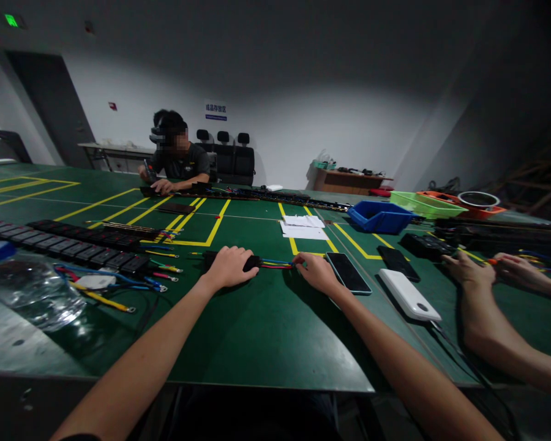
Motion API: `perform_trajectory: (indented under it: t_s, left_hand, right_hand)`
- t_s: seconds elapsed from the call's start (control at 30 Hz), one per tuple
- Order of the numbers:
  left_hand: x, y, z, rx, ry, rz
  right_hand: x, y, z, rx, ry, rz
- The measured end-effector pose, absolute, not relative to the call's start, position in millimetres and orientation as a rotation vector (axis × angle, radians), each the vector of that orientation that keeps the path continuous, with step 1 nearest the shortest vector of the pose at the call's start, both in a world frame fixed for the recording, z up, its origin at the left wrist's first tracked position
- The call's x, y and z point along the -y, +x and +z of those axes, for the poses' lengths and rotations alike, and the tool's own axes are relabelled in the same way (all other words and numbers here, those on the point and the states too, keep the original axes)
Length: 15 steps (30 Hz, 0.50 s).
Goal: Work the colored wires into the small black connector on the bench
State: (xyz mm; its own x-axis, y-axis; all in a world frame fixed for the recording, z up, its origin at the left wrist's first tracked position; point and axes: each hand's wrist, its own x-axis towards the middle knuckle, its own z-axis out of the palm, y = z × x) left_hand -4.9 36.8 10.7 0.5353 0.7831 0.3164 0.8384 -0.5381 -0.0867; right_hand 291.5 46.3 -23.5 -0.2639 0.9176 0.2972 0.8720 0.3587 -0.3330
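Note:
My left hand (231,267) lies over a small black block (251,264), its fingers wrapped across the top and hiding most of it. Blue, yellow and red wires (276,264) run out of the block's right side. Their far ends are between the pinched fingers of my right hand (316,273), which covers the tips. Beside my right hand lies a phone (349,273) with a dark screen. Left of my left hand, rows of black blocks (73,248) trail coloured wires with ring terminals (129,309).
A clear plastic bottle (27,288) lies at left. To the right are a white power bank (408,295) with a cable, a dark phone (398,263), a blue bin (380,217) and a co-worker's hands (472,269). Papers (304,227) lie ahead; another person (179,162) sits across the table.

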Motion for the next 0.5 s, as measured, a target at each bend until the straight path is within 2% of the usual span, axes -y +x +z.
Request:
perform_trajectory:
  t_s: [0.5]
  left_hand:
    - [-37.7,-4.4,9.1,1.365,-2.535,-0.362]
  right_hand:
    - [-44.2,291.0,-21.6,2.214,-1.539,0.166]
